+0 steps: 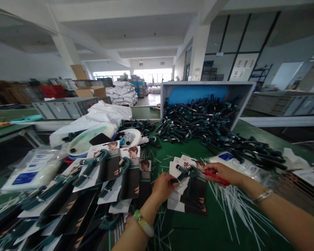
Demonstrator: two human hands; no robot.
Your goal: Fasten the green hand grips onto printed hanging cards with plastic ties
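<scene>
In front of me a small stack of printed cards (179,205) lies on the green table, with a dark green, curved, shaver-like tool (192,174) on the top one. My left hand (163,188) pinches that tool's black end at the left edge of the cards. Red-handled cutters (216,177) are gripped in my right hand (223,172), their tip close to the tool's right side; the jaws are hard to make out. Loose white cable ties (232,209) fan out under my right wrist.
Carded tools (127,174) are piled to the left. Behind, a tipped grey bin (247,101) spills many dark green tools (196,118). Plastic bags (32,169), a round white tub (78,139) and a white basket (136,137) stand left; another bag (232,160) lies right.
</scene>
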